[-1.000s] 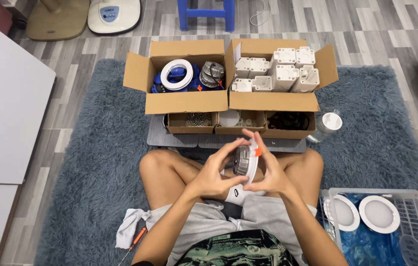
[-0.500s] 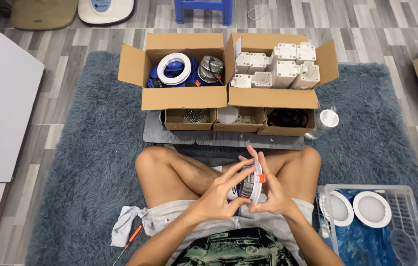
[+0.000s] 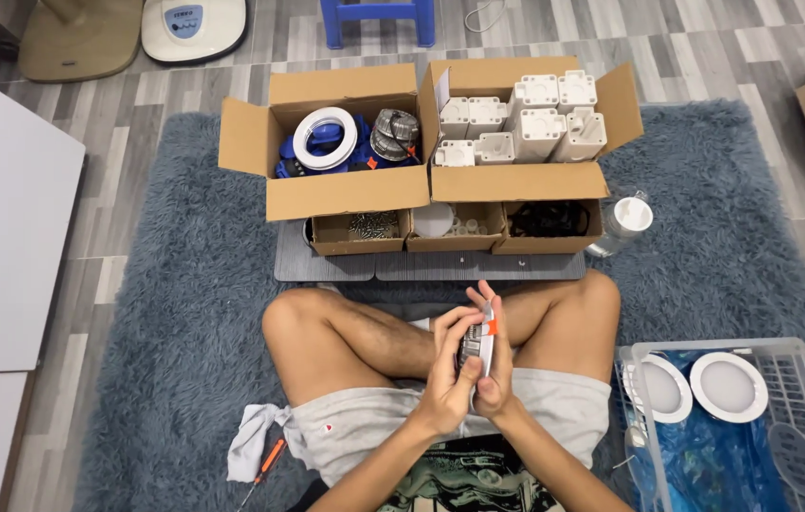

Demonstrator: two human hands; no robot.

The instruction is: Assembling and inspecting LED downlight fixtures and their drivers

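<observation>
I sit cross-legged on a blue-grey shaggy rug point(image 3: 165, 313). Both hands clasp one small round light fixture point(image 3: 480, 343), white-rimmed with a metal body and an orange clip, held edge-on over my lap. My left hand point(image 3: 448, 374) wraps its left side. Pressed against its right side is my right hand point(image 3: 497, 365), fingers pointing up. Much of the fixture is hidden between my palms.
Ahead stand two open cardboard boxes: the left box point(image 3: 341, 194) holds a white ring and metal parts, the right box point(image 3: 516, 180) white plastic housings. Three small trays point(image 3: 455, 228) sit before them. A clear crate point(image 3: 801, 417) with two round white lights is at right. A screwdriver point(image 3: 265, 465) and cloth lie left.
My hands have come closer together and lower toward my lap, turning the fixture from tilted to edge-on. The camera view has shifted slightly.
</observation>
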